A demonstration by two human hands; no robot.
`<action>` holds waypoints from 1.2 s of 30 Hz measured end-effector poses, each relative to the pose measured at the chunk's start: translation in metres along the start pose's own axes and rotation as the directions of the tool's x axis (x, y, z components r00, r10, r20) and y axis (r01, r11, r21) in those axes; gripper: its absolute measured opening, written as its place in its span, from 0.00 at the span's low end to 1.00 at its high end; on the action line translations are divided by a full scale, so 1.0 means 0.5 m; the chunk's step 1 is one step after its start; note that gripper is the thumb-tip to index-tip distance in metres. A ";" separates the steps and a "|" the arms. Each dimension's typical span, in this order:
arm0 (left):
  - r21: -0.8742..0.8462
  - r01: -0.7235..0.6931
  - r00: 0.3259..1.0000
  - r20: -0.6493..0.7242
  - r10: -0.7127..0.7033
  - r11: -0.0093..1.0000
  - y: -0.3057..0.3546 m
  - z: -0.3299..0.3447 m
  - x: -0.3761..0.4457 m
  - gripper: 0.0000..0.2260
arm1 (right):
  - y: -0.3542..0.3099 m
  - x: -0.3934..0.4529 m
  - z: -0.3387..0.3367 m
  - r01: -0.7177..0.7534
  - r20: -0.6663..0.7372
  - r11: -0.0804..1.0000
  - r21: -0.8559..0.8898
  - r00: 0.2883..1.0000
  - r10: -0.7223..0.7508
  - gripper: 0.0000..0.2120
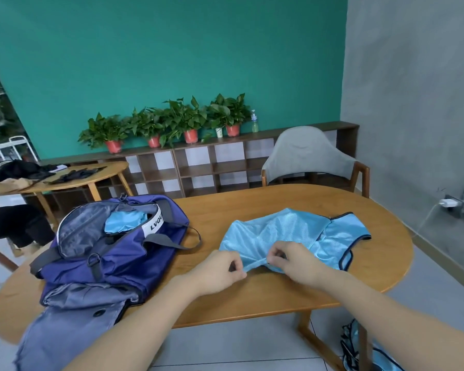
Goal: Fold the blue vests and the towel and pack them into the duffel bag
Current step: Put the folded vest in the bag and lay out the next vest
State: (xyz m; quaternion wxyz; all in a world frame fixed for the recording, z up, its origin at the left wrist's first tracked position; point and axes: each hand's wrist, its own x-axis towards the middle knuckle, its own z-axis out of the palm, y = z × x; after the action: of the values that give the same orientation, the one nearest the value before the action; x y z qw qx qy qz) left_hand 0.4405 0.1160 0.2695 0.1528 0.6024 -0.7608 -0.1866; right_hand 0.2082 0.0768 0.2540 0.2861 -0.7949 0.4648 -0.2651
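A light blue mesh vest (284, 231) with dark trim lies spread on the wooden table (252, 298), right of centre. My left hand (223, 271) and my right hand (292, 261) each pinch its near edge, pulling a strip of fabric taut between them. The navy duffel bag (123, 253) sits open on the table's left side, with a folded blue vest (123, 223) showing inside its mouth. A grey-blue towel (73, 325) lies under the bag's near end and hangs over the table's front edge.
More blue vests (359, 346) lie on the floor beside the table's right leg. A chair with a grey cover (311, 156) stands at the far side. A low shelf with potted plants (190, 121) lines the green wall. A second table (73, 180) stands at far left.
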 end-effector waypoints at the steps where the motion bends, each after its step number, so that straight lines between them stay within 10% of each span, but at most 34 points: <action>1: -0.065 0.014 0.999 -0.028 -0.016 0.998 0.006 -0.008 0.001 0.08 | -0.007 0.002 -0.011 -0.005 -0.018 1.000 0.030 1.000 0.006 0.04; 10: -0.479 -0.153 0.943 -0.333 -0.018 0.865 0.135 -0.194 0.048 0.04 | -0.100 0.037 -0.163 0.111 -0.292 0.987 0.115 0.954 -0.073 0.07; 24: -0.287 -0.169 0.886 -0.464 0.017 0.943 0.220 -0.405 0.061 0.05 | -0.128 0.032 -0.357 0.036 -0.407 0.997 -0.067 0.911 -0.060 0.05; 31: -0.464 -0.199 0.813 -0.570 -0.119 0.863 0.230 -0.509 0.079 0.06 | -0.161 0.079 -0.425 -0.051 -0.571 0.976 -0.210 0.817 -0.080 0.03; 36: -0.628 -0.342 0.759 -0.623 -0.189 0.699 0.250 -0.609 0.119 0.04 | -0.221 0.129 -0.501 0.004 -0.588 0.997 0.080 0.808 0.044 0.04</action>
State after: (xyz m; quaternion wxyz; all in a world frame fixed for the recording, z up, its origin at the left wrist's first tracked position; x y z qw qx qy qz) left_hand 0.4587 0.0532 0.5976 0.6332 0.4863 -0.5530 -0.2384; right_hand 0.1284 0.0119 0.5158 0.1612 -0.6571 0.5284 -0.5129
